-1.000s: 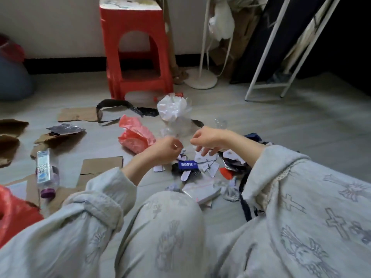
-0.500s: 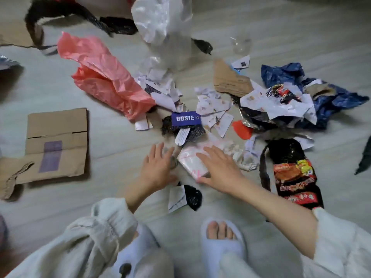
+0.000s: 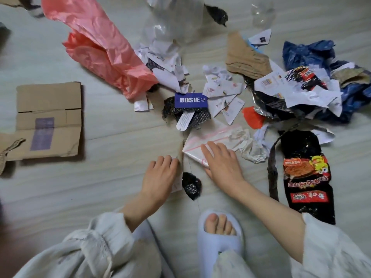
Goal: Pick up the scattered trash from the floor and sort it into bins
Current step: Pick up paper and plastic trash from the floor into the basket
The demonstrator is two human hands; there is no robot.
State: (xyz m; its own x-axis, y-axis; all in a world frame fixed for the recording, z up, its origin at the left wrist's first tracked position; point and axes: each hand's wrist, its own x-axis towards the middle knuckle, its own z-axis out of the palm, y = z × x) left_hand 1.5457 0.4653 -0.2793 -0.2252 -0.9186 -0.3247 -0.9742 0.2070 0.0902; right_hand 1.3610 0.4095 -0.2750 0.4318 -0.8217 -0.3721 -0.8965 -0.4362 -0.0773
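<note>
Trash lies scattered across the pale floor (image 3: 112,137), and nearest the person is a clear zip bag (image 3: 206,141) with a red seal strip, lying flat with its long axis running from near-left up to far-right, one corner pointing left. Her right hand (image 3: 222,165) rests flat on the bag's near end, fingers straight and close together. Her left hand (image 3: 160,175) lies just beside it on a slip of paper (image 3: 177,183), fingers lightly bent and gathered; whether they pinch the paper I cannot tell. A small black scrap (image 3: 191,185) sits between the two wrists. Farther out are a blue card (image 3: 190,100), a pink plastic bag (image 3: 104,49), a flattened cardboard piece (image 3: 48,119) on the left, and a black noodle wrapper (image 3: 307,173) lying lengthwise on the right
</note>
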